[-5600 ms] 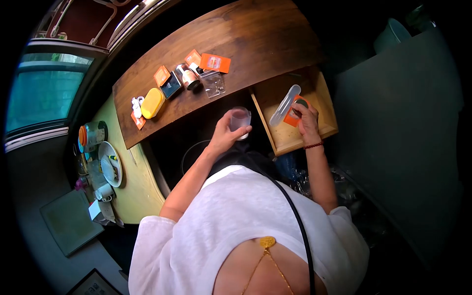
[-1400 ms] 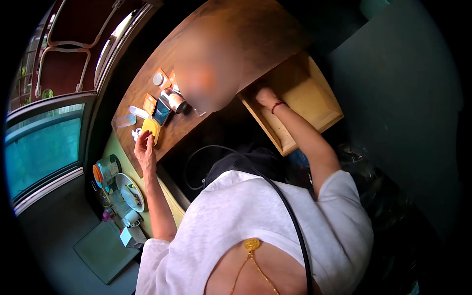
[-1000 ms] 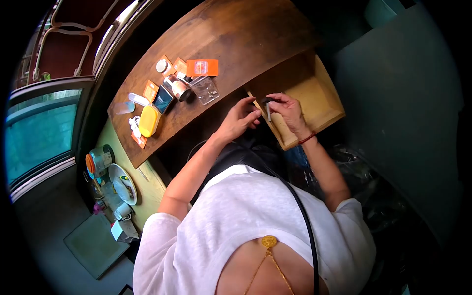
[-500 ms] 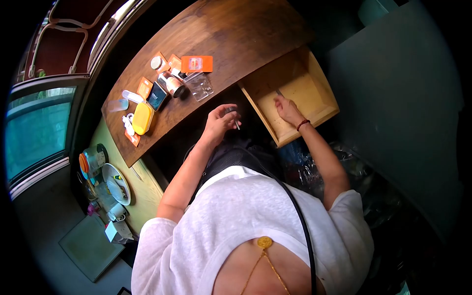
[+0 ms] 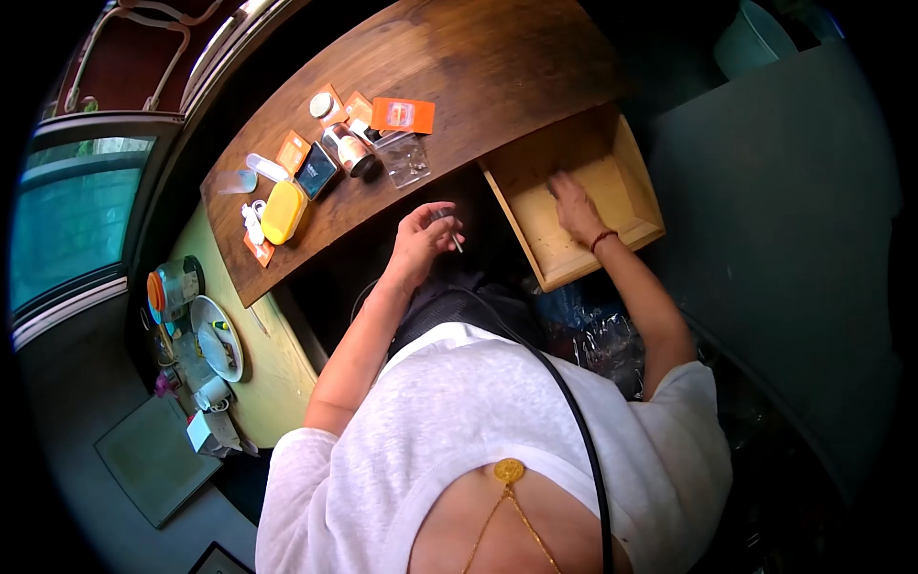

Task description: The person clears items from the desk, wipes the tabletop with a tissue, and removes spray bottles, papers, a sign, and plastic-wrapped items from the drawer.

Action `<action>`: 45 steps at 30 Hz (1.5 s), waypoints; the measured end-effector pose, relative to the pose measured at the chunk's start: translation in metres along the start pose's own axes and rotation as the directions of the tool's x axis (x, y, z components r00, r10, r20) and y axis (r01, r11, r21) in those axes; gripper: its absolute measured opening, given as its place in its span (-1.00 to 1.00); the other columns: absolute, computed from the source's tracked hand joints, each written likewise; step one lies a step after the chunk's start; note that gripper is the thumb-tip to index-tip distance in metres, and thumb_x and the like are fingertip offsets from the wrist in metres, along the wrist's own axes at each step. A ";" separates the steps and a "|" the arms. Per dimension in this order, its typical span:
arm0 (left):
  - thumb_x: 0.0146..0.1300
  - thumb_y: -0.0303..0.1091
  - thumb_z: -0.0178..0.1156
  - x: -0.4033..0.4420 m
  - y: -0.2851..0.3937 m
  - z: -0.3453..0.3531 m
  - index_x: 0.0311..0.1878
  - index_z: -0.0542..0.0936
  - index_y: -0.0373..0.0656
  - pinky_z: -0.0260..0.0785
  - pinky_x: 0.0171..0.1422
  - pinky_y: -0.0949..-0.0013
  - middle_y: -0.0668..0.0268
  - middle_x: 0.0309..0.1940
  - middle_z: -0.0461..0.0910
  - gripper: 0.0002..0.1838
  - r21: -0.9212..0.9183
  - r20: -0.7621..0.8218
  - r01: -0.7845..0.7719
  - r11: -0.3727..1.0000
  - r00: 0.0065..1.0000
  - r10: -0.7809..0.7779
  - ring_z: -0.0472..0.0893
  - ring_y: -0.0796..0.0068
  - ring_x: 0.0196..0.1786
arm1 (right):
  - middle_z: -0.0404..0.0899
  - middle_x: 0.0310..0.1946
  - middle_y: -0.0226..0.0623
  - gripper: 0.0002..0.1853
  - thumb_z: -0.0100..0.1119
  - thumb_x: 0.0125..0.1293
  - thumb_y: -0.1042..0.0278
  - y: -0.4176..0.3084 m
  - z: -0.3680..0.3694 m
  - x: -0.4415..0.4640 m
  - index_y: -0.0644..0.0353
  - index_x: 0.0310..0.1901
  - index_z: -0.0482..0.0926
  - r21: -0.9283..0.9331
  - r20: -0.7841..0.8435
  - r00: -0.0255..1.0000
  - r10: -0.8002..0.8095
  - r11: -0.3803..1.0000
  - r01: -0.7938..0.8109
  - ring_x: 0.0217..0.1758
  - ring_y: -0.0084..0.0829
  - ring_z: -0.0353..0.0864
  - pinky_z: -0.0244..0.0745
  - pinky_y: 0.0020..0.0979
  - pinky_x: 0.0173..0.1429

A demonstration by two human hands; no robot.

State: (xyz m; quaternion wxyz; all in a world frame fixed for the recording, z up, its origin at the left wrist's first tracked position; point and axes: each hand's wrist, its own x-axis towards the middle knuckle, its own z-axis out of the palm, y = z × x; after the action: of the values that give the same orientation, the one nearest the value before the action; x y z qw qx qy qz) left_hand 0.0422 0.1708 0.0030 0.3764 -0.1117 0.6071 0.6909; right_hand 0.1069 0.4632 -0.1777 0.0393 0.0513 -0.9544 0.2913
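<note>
My left hand (image 5: 427, 236) is curled around a small dark object with a thin pale stick, just off the front edge of the wooden table (image 5: 497, 57). Inside the open wooden drawer (image 5: 545, 230) is my right hand (image 5: 577, 209), a red bracelet at its wrist. Its fingertips are blurred near a small dark thing, and whether they hold it is unclear. On the table lie a yellow case (image 5: 284, 212), a dark square box (image 5: 316, 171), a dark-capped bottle (image 5: 350, 151), an orange packet (image 5: 403, 116) and a clear plastic bag (image 5: 405, 160).
On the left, a green surface (image 5: 273, 368) bears a white plate (image 5: 234, 359), an orange-lidded jar (image 5: 172, 289) and a white mug (image 5: 211, 392). A black cable (image 5: 574, 411) runs over the white shirt. A bucket (image 5: 754, 40) stands at the upper right.
Earlier my right hand held something pale beside my left hand; now it is in the drawer. The small object is now in my left hand. The drawer's orange packet and long clear container are gone from it.
</note>
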 end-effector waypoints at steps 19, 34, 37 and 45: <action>0.13 -0.67 0.08 0.014 -0.002 0.034 0.07 0.42 -0.27 0.46 -0.06 0.49 0.17 -0.09 0.55 -0.61 -0.153 0.162 -0.115 0.981 0.977 0.139 0.58 0.47 -0.14 | 0.54 -0.50 -0.44 -0.85 0.20 0.19 0.42 -0.170 -0.075 0.018 0.32 -0.28 0.58 0.871 0.309 0.935 0.174 0.342 -0.352 -0.45 -0.70 0.49 0.38 -0.65 -0.35; 0.24 -0.40 0.12 -0.013 -0.003 -0.022 -0.02 0.47 -0.30 0.35 -0.28 0.60 0.29 -0.24 0.60 -0.72 0.253 -0.008 -0.070 0.965 0.997 0.074 0.52 0.64 -0.34 | 0.60 -0.47 -0.09 -0.75 0.24 0.01 0.36 -0.069 -0.064 -0.027 0.37 -0.32 0.62 0.072 0.294 0.927 0.234 0.961 -0.266 -0.37 -0.13 0.59 0.49 -0.30 -0.23; 0.24 -0.42 0.11 -0.022 -0.004 -0.046 -0.04 0.47 -0.29 0.33 -0.31 0.61 0.28 -0.26 0.60 -0.75 0.210 -0.077 -0.079 0.975 0.992 0.096 0.52 0.65 -0.36 | 0.59 -0.37 -0.01 -0.74 0.24 -0.04 0.35 -0.059 -0.058 -0.029 0.33 -0.31 0.62 -0.076 0.331 0.917 0.222 0.975 -0.208 -0.26 -0.09 0.58 0.47 -0.24 -0.16; 0.24 -0.43 0.10 -0.032 0.003 -0.089 -0.05 0.47 -0.29 0.30 -0.37 0.62 0.30 -0.32 0.59 -0.77 0.160 -0.223 -0.078 0.984 0.968 0.114 0.49 0.66 -0.41 | 0.56 -0.35 -0.22 -0.82 0.21 0.11 0.48 -0.171 -0.071 0.074 0.34 -0.24 0.55 0.587 -0.071 0.983 0.170 0.804 -0.097 -0.44 -0.52 0.50 0.42 -0.52 -0.30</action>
State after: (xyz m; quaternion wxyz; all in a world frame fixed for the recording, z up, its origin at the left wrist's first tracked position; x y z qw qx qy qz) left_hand 0.0347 0.0763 0.0037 0.2766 -0.1330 0.7018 0.6429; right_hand 0.0570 0.3562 -0.0163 0.0585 -0.0242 -0.8169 0.5733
